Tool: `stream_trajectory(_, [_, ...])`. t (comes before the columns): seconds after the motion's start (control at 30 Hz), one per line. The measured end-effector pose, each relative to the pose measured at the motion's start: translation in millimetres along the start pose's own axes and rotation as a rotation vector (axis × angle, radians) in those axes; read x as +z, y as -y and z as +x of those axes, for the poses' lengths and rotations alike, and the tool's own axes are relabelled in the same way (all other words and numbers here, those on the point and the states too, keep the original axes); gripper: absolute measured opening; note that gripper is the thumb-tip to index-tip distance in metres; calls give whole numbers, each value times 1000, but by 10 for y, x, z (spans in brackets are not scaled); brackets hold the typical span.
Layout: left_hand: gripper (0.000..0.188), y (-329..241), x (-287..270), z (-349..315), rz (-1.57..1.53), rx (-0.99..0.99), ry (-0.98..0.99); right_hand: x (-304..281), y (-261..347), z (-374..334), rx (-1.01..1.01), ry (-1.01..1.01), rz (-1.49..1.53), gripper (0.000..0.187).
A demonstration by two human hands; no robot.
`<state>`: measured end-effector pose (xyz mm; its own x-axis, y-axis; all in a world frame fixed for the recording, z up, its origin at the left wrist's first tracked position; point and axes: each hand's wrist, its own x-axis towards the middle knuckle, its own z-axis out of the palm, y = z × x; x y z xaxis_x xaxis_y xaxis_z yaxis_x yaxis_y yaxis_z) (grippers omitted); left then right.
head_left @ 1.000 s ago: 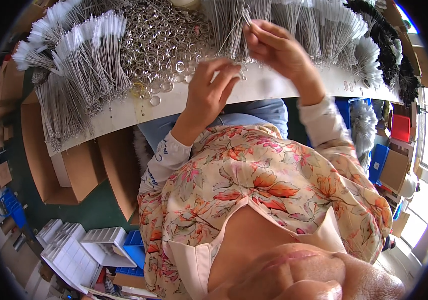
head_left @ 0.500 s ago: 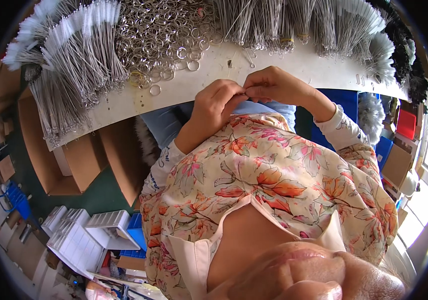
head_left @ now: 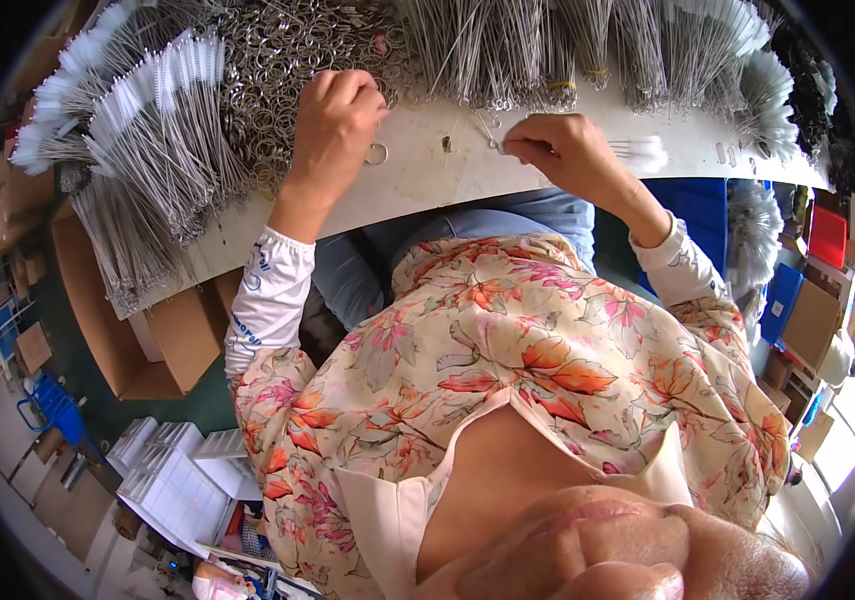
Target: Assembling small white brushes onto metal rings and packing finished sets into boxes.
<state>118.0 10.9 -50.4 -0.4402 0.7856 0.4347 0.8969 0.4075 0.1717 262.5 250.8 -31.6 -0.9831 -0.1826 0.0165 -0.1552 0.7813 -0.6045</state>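
Observation:
My left hand [head_left: 336, 125] is at the near right side of a pile of silver metal split rings [head_left: 263, 75]. Its fingers are curled in, and their tips are partly hidden, so what they hold cannot be made out. Just below these fingers a single ring [head_left: 377, 153] lies on the white tabletop. To the right, my right hand [head_left: 563, 150] is pinched closed over the table. A thin wire brush with white bristles [head_left: 643, 152] runs out behind it, its wire covered by the hand. Near the pinching fingertips lies a looped wire end [head_left: 489, 130].
Bundles of wire brushes [head_left: 163, 140] stand left of the rings, and more wire bundles [head_left: 508, 50] line the far side. Black brushes [head_left: 818, 110] sit at the far right. Below the table's left edge is a cardboard box [head_left: 153, 350]; a blue bin [head_left: 688, 225] stands right.
My hands were together near the table's front edge and are now apart. The left moved up and left to the rings. The right stayed near, and the white-bristled brush now shows beside it.

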Motion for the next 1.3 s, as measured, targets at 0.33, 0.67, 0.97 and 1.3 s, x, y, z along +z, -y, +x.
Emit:
stream_trajectory(0.33, [9,-541,-460,116,-849,-492,-447,-94,729,656,-26,9,1118,16])
stream_trajectory(0.67, [19,-598,-816,-35,-1471,-499,-401,-33,919,584,-719,-607,62,24])
stream_trajectory(0.97, [30,-611,-870,-31,-628,-258,-564,-215,982,627,-243,-253,750,5])
stream_trajectory(1.3, [29,-546,-819,-27,-593,-247,-541,-243,971,808,14,149,1197,15])
